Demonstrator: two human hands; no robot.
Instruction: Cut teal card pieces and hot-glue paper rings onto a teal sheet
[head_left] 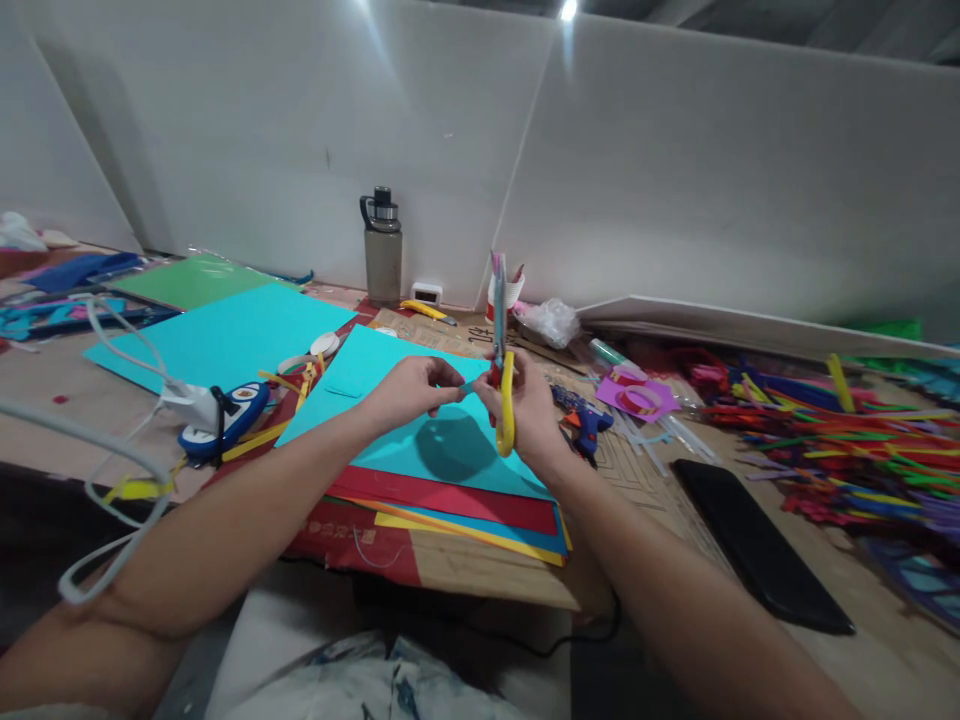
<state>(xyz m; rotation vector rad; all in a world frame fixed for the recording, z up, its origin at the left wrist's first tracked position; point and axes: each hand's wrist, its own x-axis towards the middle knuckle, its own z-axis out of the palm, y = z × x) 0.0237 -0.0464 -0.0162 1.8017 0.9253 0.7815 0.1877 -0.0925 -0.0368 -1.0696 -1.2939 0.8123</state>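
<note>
My right hand [534, 405] is closed around scissors [508, 405] with a yellow and red handle, their blades pointing up. My left hand [412, 388] pinches one end of a narrow turquoise paper strip [469, 385]. The strip's other end reaches the fingertips of my right hand. Both hands are raised over a turquoise sheet [360, 360], and their shadow falls on it. Beneath that sheet lies a stack of coloured sheets, with a red sheet [450, 498] and a yellow one [525, 548] showing at the front edge.
At the back stand a bottle [383, 260] and a paper cup [506, 293]. A yellow utility knife [427, 311] lies near them. To the right are a blue glue gun [587, 425], a black phone-like slab [757, 540] and coloured strips [847, 430]. A power strip [225, 420] with cables lies left.
</note>
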